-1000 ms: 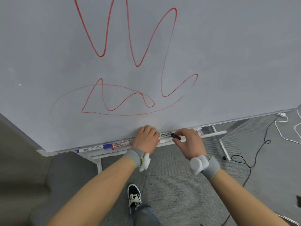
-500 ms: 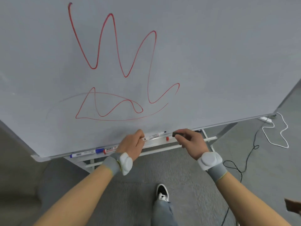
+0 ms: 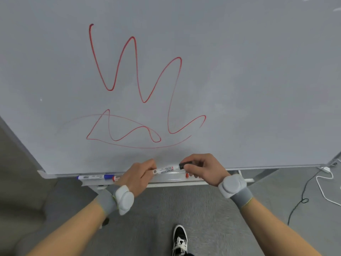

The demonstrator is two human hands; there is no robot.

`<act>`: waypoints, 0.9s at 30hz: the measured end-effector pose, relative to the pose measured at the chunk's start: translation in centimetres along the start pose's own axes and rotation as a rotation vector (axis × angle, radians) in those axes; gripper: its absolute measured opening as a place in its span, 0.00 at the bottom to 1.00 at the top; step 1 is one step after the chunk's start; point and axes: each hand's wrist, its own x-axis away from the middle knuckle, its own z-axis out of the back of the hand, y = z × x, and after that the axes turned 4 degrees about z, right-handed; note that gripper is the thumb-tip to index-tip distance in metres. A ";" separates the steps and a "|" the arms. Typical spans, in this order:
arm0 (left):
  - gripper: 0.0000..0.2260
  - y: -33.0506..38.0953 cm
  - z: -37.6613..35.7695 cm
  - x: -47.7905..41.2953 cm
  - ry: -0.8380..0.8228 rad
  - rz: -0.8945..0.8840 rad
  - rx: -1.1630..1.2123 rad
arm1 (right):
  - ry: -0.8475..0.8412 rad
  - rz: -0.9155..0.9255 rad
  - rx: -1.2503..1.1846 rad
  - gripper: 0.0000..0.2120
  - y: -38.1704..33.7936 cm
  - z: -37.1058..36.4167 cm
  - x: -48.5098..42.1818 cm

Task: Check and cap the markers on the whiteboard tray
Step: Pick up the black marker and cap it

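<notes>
My left hand (image 3: 139,174) grips the white barrel of a black marker (image 3: 164,170), held level just above the whiteboard tray (image 3: 171,179). My right hand (image 3: 203,168) pinches the black cap (image 3: 183,165), which sits at the marker's right end; whether it is fully seated is unclear. On the tray's left part lie a blue marker (image 3: 94,177) and a red marker (image 3: 116,177), the red one partly hidden behind my left hand. A small red cap end (image 3: 187,175) shows on the tray below my right fingers.
The whiteboard (image 3: 239,80) fills the upper view with red scribbles (image 3: 136,85). Its stand's legs and crossbar (image 3: 184,184) reach under the tray. A white cable (image 3: 324,187) and a black cable (image 3: 299,202) lie on the grey carpet at right. My shoe (image 3: 180,239) is below.
Both hands lifted from the tray, the left raising the black marker. The right hand then brought the black cap from a gap away onto the marker's tip.
</notes>
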 end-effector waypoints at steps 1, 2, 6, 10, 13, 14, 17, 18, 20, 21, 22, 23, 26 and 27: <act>0.07 0.4 -0.2 -0.1 -0.008 -0.003 0.002 | -0.018 0.006 0.006 0.06 0.0 0.1 -0.1; 0.07 0.8 -0.5 -0.3 -0.008 -0.009 0.008 | -0.035 0.013 0.009 0.06 0.0 0.3 -0.2; 0.16 2.2 -1.3 -1.1 0.023 -0.013 0.021 | -0.060 0.031 -0.060 0.05 0.7 0.8 -0.1; 0.19 3.1 -2.1 -2.2 0.029 0.008 -0.026 | 0.010 0.018 -0.142 0.05 1.7 1.0 0.1; 0.19 3.3 -2.8 -2.6 0.010 0.034 -0.067 | 0.027 -0.007 -0.174 0.04 3.0 1.1 0.4; 0.19 3.3 -3.0 -2.8 0.008 0.037 -0.091 | 0.031 -0.020 -0.186 0.04 3.5 1.2 0.5; 0.17 3.5 -3.7 -3.7 -0.021 0.023 -0.195 | 0.008 -0.066 -0.175 0.04 4.6 1.5 0.4; 0.16 3.7 -4.2 -4.0 -0.040 0.011 -0.248 | -0.005 -0.076 -0.165 0.04 4.9 1.9 0.2; 0.12 3.8 -5.2 -4.5 -0.054 -0.012 -0.347 | 0.040 -0.091 -0.153 0.04 5.6 3.1 -0.2; 0.11 3.5 -5.5 -4.6 -0.039 -0.014 -0.376 | 0.104 -0.097 -0.137 0.04 6.1 4.1 -0.3; 0.10 3.0 -5.6 -4.6 -0.015 -0.008 -0.396 | 0.179 -0.103 -0.102 0.04 6.8 5.1 -0.4; 0.09 2.4 -5.7 -4.7 0.008 0.010 -0.414 | 0.254 -0.113 -0.053 0.04 7.5 6.1 -0.4; 0.09 -0.3 -6.2 -4.6 0.070 0.073 -0.466 | 0.363 -0.136 0.208 0.05 10.3 8.3 0.3; 0.09 -1.1 -6.7 -4.6 0.084 0.076 -0.491 | 0.355 -0.132 0.304 0.05 11.2 8.7 0.6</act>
